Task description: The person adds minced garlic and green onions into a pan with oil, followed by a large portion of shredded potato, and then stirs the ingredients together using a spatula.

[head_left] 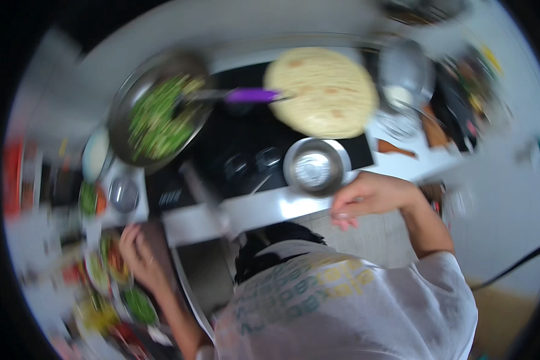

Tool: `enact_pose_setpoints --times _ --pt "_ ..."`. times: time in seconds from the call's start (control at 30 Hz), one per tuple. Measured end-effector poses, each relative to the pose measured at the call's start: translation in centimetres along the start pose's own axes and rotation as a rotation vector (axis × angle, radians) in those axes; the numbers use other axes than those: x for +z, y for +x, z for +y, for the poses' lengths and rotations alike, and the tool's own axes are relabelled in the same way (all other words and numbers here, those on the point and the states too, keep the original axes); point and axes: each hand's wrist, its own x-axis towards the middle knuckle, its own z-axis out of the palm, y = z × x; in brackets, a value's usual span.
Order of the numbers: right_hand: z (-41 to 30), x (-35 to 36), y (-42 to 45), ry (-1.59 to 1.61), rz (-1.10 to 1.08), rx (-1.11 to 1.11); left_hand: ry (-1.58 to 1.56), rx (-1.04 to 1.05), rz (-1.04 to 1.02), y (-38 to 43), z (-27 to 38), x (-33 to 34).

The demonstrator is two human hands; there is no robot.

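My left hand (pixel 137 258) is stretched out at the left counter, next to a plate of mixed cut food (pixel 116 261); its fingers are slightly spread and I see nothing held. My right hand (pixel 364 195) hangs at the counter's front edge with bent fingers, close beside a steel bowl (pixel 317 166); blur hides whether it holds anything. On the black cooktop (pixel 238 130) sits a wok (pixel 137 90) with green shredded vegetables (pixel 162 121). A purple-handled utensil (pixel 252 95) rests in it, its handle reaching towards a large round flatbread (pixel 321 92).
At right stand a metal pan (pixel 405 67), a clear glass dish (pixel 398 126) and a brown wooden piece (pixel 396 147). A clear bowl (pixel 124 194) is left of the cooktop. Chopped greens (pixel 138 305) lie lower left. A blurred long object (pixel 202 189) crosses the cooktop's front edge.
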Motion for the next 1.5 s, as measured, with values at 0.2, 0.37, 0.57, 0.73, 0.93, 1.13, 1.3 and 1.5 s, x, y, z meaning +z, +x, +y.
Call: enact_pose_setpoints --times 0.2,0.37,0.57,0.73,0.93,1.13,1.3,1.5 --pt "-3.9 3.0 3.0 -0.166 -0.154 -0.051 -0.109 -0.237 -0.036 -9.7 -0.6 -3.3" --pt "-4.9 6.5 5.5 -0.138 -0.259 -0.062 -0.253 -0.594 0.170 -16.7 -1.7 -6.5" --pt "-5.8 14.2 10.2 -0.150 -0.332 -0.042 -0.143 -0.873 0.616 -26.5 -5.1 -12.5" --pt "-7.9 22.0 12.8 -0.273 -0.484 0.080 -0.717 -1.410 1.408 -34.4 -4.8 -18.7" --pt "-8.4 29.1 16.3 -0.407 -0.624 0.103 0.007 -1.149 1.429 -44.1 -4.1 -23.4" --pt "-7.1 39.1 20.7 -0.617 -0.913 0.100 0.834 -1.435 1.133 -54.9 -5.0 -30.3" --pt "-4.7 52.4 23.4 -0.568 -1.143 0.036 0.556 -1.551 1.182 -60.3 -7.3 -31.7" --pt "-2.5 64.5 24.7 -0.308 -1.122 0.342 0.404 -1.669 1.109 -58.5 -7.7 -33.6"
